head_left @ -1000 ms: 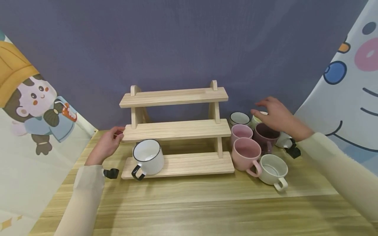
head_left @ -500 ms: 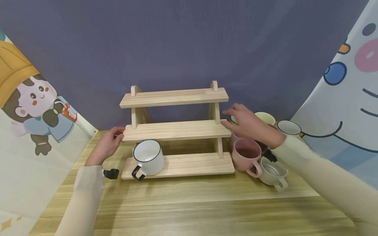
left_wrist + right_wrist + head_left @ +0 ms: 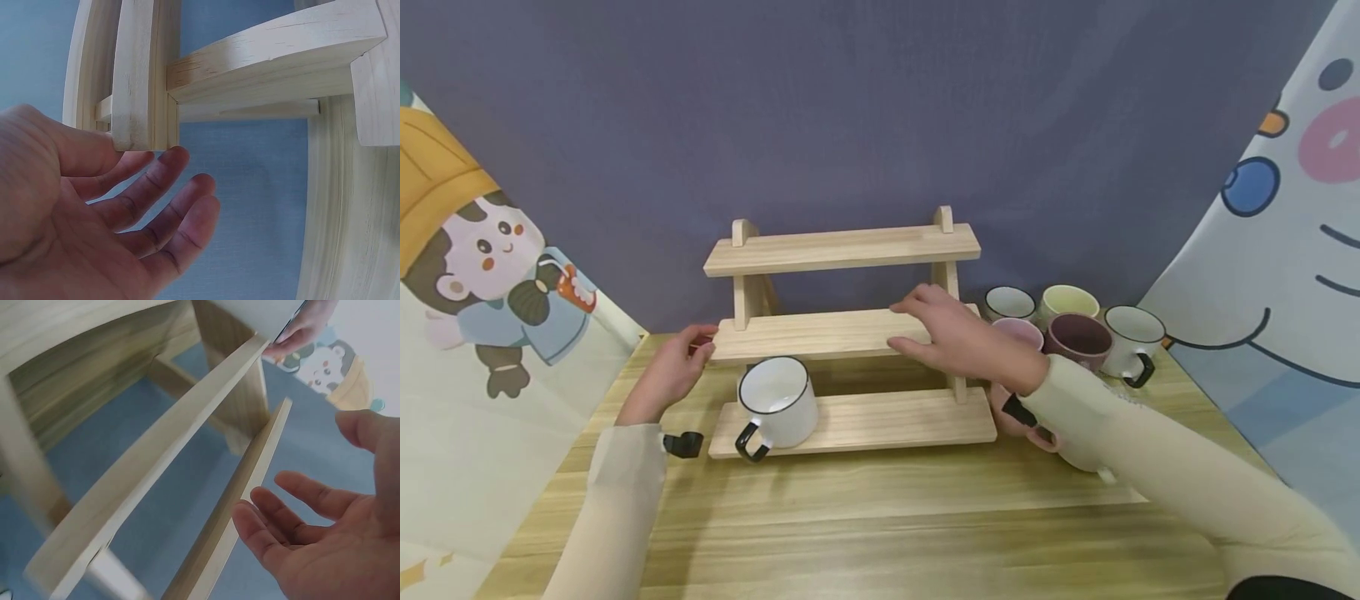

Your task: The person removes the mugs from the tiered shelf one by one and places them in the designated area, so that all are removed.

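A three-tier wooden display shelf (image 3: 850,335) stands against the dark backdrop. My left hand (image 3: 672,367) holds the left end of its middle board; in the left wrist view the thumb lies on one side of the board end (image 3: 134,125) and fingers on the other. My right hand (image 3: 958,337) is over the right part of the middle board, fingers apart, with nothing in it; the right wrist view shows its palm bare beside the boards. A white enamel mug (image 3: 786,408) with black rim and black handle sits on the bottom board's left end, handle toward the front.
Right of the shelf cluster several mugs: a white black-rimmed one (image 3: 1010,302), a pale yellow one (image 3: 1070,302), a dark maroon one (image 3: 1078,337), a white one with black handle (image 3: 1123,354), and pink ones (image 3: 1018,331). My right sleeve (image 3: 1120,425) partly covers the front mugs.
My right hand has moved left from above the mugs to over the middle board, uncovering the back mugs. My left hand and the white mug on the shelf have stayed put.
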The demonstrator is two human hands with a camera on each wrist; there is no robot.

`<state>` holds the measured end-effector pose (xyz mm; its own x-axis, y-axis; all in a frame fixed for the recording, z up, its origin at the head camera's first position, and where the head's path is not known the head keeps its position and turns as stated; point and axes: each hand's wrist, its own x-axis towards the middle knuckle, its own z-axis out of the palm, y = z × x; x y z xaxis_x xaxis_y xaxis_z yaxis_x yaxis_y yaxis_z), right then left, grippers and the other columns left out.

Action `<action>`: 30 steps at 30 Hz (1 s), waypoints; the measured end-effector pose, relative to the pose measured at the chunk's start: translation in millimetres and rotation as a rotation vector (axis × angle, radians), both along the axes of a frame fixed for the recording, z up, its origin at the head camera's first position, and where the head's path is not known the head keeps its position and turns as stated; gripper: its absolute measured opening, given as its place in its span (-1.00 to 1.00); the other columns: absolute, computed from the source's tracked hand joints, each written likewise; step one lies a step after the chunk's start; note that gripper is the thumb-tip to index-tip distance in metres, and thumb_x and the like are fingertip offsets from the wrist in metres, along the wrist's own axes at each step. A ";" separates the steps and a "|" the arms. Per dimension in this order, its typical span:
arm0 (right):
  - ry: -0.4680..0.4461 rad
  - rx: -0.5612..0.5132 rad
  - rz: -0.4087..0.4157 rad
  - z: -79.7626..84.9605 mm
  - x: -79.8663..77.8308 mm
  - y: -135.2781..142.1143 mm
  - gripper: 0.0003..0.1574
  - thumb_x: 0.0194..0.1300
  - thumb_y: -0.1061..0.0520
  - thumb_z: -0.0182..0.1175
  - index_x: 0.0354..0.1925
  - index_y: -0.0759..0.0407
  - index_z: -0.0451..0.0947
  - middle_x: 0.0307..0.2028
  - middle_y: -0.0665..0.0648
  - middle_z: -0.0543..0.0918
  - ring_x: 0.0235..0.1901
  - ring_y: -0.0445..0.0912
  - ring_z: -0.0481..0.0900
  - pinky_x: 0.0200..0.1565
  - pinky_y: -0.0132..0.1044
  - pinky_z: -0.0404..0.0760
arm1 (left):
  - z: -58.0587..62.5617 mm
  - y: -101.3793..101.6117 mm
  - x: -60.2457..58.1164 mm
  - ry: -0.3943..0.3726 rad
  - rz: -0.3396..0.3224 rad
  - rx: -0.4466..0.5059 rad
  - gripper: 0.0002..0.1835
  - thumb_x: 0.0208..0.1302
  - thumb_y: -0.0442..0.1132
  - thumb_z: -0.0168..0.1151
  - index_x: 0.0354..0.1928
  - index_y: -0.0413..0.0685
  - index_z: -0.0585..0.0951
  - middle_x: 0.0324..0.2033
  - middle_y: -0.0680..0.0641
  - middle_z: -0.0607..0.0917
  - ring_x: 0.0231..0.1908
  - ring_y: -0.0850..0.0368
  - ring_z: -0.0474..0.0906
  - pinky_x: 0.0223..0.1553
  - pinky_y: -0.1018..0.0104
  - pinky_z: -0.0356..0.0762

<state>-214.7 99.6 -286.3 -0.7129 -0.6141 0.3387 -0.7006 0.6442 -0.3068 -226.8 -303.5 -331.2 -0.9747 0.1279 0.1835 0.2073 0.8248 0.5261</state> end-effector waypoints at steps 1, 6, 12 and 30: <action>0.004 -0.002 0.015 -0.5 0.5 -4.5 -0.37 0.32 -0.12 0.15 0.17 0.29 0.45 -0.06 0.17 0.46 -0.04 -0.02 0.41 -0.01 -0.14 0.43 | -0.3 0.0 -0.1 0.001 -0.002 0.000 -0.63 0.45 -0.36 -0.14 0.20 -0.42 0.35 -0.05 -0.43 0.50 -0.12 -0.25 0.46 -0.17 -0.03 0.45; 0.005 0.006 0.074 -3.0 1.9 -27.3 -0.35 0.30 -0.15 0.17 0.17 0.27 0.45 -0.07 0.14 0.46 -0.07 -0.07 0.38 -0.07 -0.21 0.43 | -0.2 0.7 0.8 0.002 -0.010 0.009 -0.63 0.45 -0.36 -0.14 0.20 -0.43 0.35 -0.07 -0.43 0.50 -0.14 -0.24 0.47 -0.18 -0.02 0.45; -0.024 0.045 0.122 -4.9 2.8 -55.4 -0.27 0.26 -0.20 0.20 0.20 0.24 0.42 -0.07 0.13 0.45 -0.15 -0.12 0.34 -0.15 -0.28 0.41 | 1.4 1.9 3.1 -0.009 -0.009 0.023 -0.63 0.46 -0.35 -0.14 0.20 -0.43 0.34 -0.07 -0.42 0.50 -0.13 -0.25 0.46 -0.18 -0.01 0.44; -0.114 0.154 0.157 -21.8 7.0 -129.1 -0.06 0.08 -0.41 0.23 0.23 0.15 0.40 0.02 0.07 0.42 -0.05 -0.14 0.31 -0.12 -0.36 0.41 | 1.9 1.8 1.6 -0.011 -0.004 0.027 -0.62 0.46 -0.34 -0.15 0.22 -0.42 0.33 -0.06 -0.41 0.50 -0.16 -0.21 0.47 -0.22 0.03 0.45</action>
<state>-207.7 -29.5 -308.1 -0.6327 -0.7588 0.1548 -0.7624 0.5753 -0.2963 -225.2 -301.7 -329.3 -0.9762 0.1269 0.1759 0.2045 0.8093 0.5507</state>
